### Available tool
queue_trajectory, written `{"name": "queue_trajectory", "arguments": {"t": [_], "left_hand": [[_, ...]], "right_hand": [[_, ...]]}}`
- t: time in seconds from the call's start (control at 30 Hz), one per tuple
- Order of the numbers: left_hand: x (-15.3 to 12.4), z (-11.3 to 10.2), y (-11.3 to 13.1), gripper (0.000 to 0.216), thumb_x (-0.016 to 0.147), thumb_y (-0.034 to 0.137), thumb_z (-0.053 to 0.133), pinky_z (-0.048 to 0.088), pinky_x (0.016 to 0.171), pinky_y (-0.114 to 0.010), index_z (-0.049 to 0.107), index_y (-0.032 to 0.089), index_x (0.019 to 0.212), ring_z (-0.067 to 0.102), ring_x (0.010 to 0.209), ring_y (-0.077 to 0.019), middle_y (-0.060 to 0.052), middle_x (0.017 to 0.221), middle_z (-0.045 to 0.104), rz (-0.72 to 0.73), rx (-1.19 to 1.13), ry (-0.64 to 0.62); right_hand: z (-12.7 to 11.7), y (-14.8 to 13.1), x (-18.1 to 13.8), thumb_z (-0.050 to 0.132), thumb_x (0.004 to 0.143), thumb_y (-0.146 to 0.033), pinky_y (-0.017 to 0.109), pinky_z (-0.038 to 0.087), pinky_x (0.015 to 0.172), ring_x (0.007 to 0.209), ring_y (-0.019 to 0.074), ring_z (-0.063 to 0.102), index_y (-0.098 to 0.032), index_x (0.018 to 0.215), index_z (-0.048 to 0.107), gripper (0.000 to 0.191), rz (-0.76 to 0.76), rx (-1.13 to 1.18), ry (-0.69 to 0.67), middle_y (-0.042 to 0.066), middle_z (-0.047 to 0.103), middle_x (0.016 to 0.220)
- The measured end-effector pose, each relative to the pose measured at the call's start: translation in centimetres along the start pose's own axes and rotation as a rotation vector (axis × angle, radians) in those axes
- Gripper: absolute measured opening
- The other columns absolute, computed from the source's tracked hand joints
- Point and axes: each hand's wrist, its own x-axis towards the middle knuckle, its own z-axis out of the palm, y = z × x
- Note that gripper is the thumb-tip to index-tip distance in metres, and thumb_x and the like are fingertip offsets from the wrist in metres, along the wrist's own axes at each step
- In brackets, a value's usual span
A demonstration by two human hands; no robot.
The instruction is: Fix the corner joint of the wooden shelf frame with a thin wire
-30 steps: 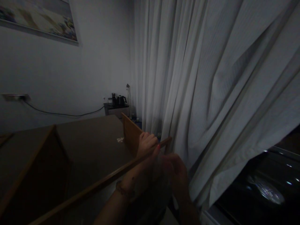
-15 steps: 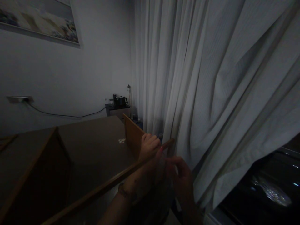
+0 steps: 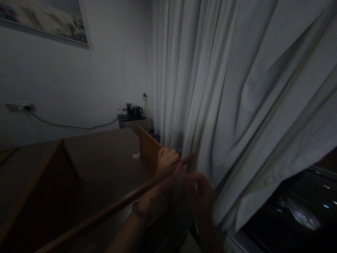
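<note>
A long narrow wooden strip [image 3: 126, 199] runs slantwise across the lower middle. My left hand [image 3: 166, 164] is closed around it near its far end, with the thumb on the near side. Just right of there, my right hand [image 3: 200, 193] pinches with thumb and forefinger by the strip's side. A faint thin glint shows at its fingertips, too dark to make out. Behind my left hand an upright wooden panel [image 3: 149, 147] rises from the brown tabletop [image 3: 105, 154]. Another wooden panel [image 3: 52, 186] stands on the left.
Small white pieces [image 3: 136, 155] lie on the tabletop by the panel. A black kettle [image 3: 137, 111] stands on a small cabinet [image 3: 130, 124] in the corner. Light curtains [image 3: 200, 88] hang close on the right. A dark glossy surface [image 3: 295, 211] shows at lower right.
The view has shifted slightly. My right hand has moved a little up and left, nearer the strip; my left hand keeps its grip.
</note>
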Motion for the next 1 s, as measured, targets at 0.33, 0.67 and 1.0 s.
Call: {"name": "queue_trajectory", "arguments": {"t": [0.33,0.67,1.0], "left_hand": [[-0.1,0.2,-0.1,0.034,0.095,0.04,0.03,0.035,0.084,-0.04,0.043,0.022,0.069,0.046,0.074,-0.0203,-0.001,0.067,0.048,0.03,0.009,0.046],[0.1,-0.3,0.2,0.03,0.093,0.035,0.035,0.035,0.081,-0.039,0.041,0.022,0.068,0.045,0.075,-0.0205,-0.001,0.068,0.048,0.0,-0.021,-0.013],[-0.1,-0.1,0.0,0.033,0.096,0.039,0.032,0.036,0.086,-0.039,0.044,0.022,0.071,0.048,0.077,-0.02,-0.001,0.068,0.049,0.021,0.028,0.011]], "right_hand": [[0.2,0.5,-0.5,0.069,0.084,-0.052,0.024,0.043,0.054,0.061,0.0139,0.056,-0.022,0.079,0.069,0.03,0.048,0.027,0.027,0.0,0.063,0.069],[0.4,-0.4,0.0,0.067,0.086,-0.053,0.022,0.041,0.051,0.056,0.0122,0.053,-0.021,0.075,0.068,0.034,0.004,-0.037,0.033,-0.002,0.059,0.063],[1.1,0.2,-0.5,0.064,0.089,-0.051,0.021,0.039,0.051,0.056,0.011,0.051,-0.021,0.076,0.068,0.033,-0.043,0.0,0.133,-0.003,0.058,0.064]]}}
